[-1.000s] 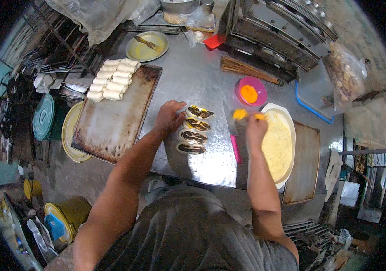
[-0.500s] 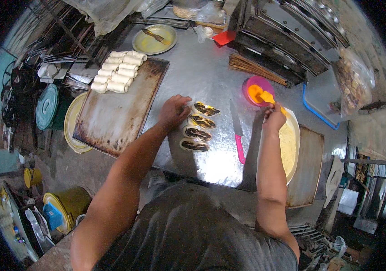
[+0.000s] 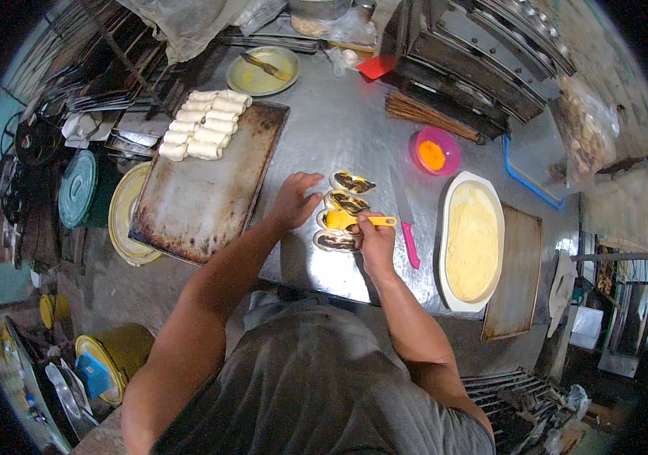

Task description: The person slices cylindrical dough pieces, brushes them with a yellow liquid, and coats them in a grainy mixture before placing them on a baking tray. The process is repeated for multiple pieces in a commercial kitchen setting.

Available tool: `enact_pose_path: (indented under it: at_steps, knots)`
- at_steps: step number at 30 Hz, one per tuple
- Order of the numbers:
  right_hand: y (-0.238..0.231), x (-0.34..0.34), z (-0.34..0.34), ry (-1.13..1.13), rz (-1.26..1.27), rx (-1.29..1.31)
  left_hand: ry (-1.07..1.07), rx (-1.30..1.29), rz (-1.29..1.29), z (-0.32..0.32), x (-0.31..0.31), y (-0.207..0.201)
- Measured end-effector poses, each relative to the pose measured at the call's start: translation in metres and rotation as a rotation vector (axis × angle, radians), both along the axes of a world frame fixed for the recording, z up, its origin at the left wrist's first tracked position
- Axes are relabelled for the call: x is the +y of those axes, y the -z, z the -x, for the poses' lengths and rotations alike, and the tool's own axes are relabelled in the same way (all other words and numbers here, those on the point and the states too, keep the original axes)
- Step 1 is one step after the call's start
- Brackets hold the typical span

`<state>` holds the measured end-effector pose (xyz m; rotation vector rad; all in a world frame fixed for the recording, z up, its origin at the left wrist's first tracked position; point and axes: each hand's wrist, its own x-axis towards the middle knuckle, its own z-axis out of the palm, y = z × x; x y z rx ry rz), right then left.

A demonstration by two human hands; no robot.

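Note:
My right hand (image 3: 376,244) grips a yellow pastry brush (image 3: 382,221), its bristles lying over the third of several split dough pieces with dark filling (image 3: 353,183). These pieces stand in a column on the metal table, and the upper ones show yellow streaks. Just left of the column, my left hand (image 3: 297,200) is open, fingers apart and holding nothing. A pink bowl (image 3: 451,165) of orange-yellow liquid sits farther right. Between bowl and dough lies a knife with a pink handle (image 3: 411,246).
Pale dough rolls (image 3: 204,135) fill the far end of a baking tray (image 3: 187,199) at left. Behind it is a plate (image 3: 257,85) with another brush. A white oval dish (image 3: 496,250) of pale yellow crumbs, a second tray (image 3: 517,280) and a stick bundle (image 3: 430,115) are at right.
My right hand has brought the brush from the pink bowl leftward and nearer onto the dough pieces. My left hand has drawn slightly nearer and its fingers have left the top piece.

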<state>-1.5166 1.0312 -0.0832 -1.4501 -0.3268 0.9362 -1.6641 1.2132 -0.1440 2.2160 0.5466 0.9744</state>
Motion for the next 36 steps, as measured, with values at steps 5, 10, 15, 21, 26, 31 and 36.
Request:
enact_pose_path:
  at_steps: [5,10,15,21,26,31,36]
  knots:
    - [0.001,-0.028,-0.036,0.022,0.073,-0.230,-0.041,-0.003,0.032,0.018,-0.015,0.012]
    - [0.001,-0.025,-0.037,0.005,0.045,-0.206,-0.035,-0.042,0.074,0.015,-0.016,0.017]
    - [0.028,-0.029,-0.047,-0.067,0.037,-0.431,-0.061,0.135,0.065,0.016,-0.019,-0.010]
    - [-0.015,-0.030,-0.026,-0.131,-0.074,-0.359,-0.138,0.219,0.095,0.015,-0.021,-0.008]
    - [-0.002,-0.032,-0.025,-0.226,0.024,-0.589,-0.157,0.240,0.156,0.014,-0.021,-0.010]
    - [-0.004,-0.016,-0.043,-0.098,-0.020,-0.328,-0.145,0.139,0.111,0.011,-0.024,-0.009]
    - [-0.003,0.002,-0.043,-0.055,0.193,-0.378,-0.152,0.240,0.100,0.012,-0.019,-0.004]
